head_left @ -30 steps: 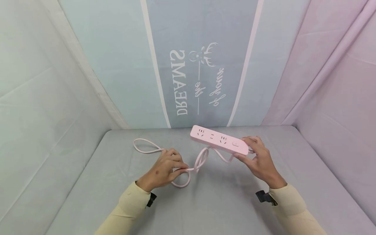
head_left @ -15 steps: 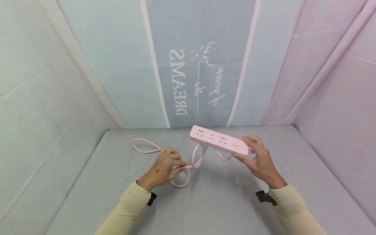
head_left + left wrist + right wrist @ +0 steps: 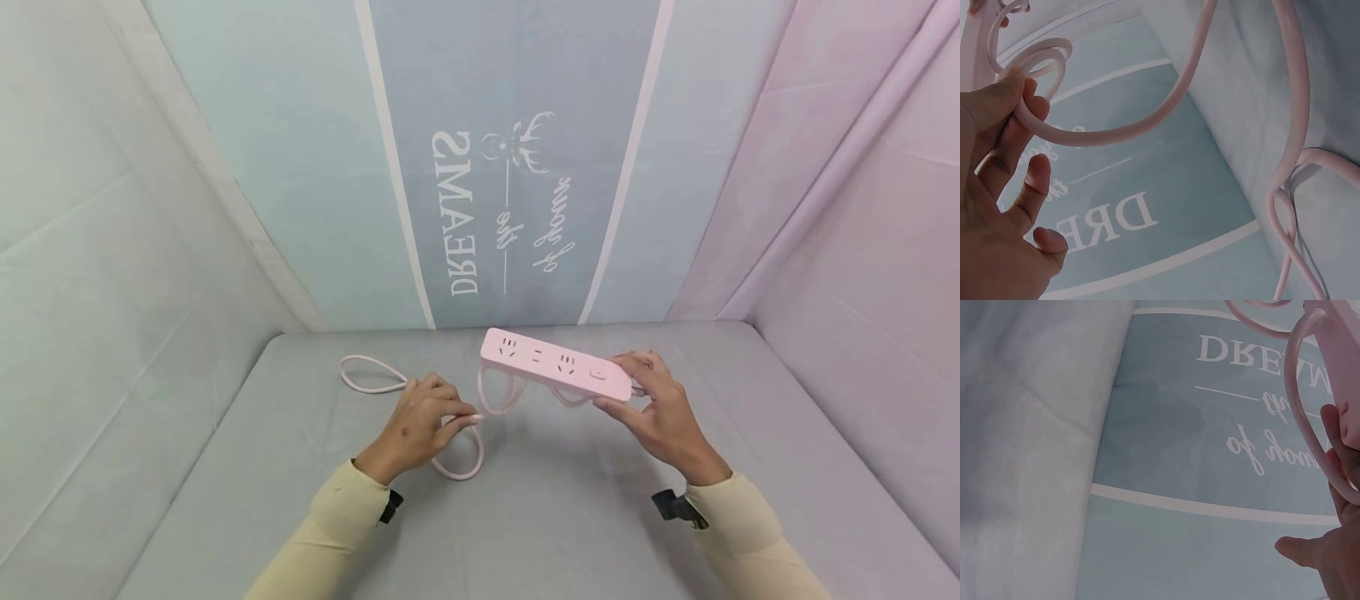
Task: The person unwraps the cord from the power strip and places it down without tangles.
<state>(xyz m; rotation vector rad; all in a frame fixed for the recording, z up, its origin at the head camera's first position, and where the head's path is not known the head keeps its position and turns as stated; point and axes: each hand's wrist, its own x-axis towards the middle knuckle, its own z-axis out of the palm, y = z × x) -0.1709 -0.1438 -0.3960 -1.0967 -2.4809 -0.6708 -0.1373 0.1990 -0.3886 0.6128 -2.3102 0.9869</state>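
Note:
A pink power strip (image 3: pixel 555 365) with sockets and a switch is held tilted above the grey surface, its left end higher. My right hand (image 3: pixel 663 421) grips its right end between thumb and fingers. My left hand (image 3: pixel 420 429) pinches the pink cord (image 3: pixel 1122 132) between thumb and index finger; in the left wrist view the other fingers are apart from it. Coils of cord hang beneath the strip, partly hidden behind it. Another cord loop (image 3: pixel 480 454) lies below the left hand, and a longer one extends to its left. No plug shows.
The grey padded surface (image 3: pixel 570 533) lies under both hands. Pale cloth walls (image 3: pixel 112 292) stand left and right, and a blue-grey printed cloth (image 3: pixel 510 308) with mirrored lettering rises at the back.
The power strip has dipped slightly and shifted a little left. The hanging coils have moved left and up behind it. My left hand, still pinching the cord, has risen slightly.

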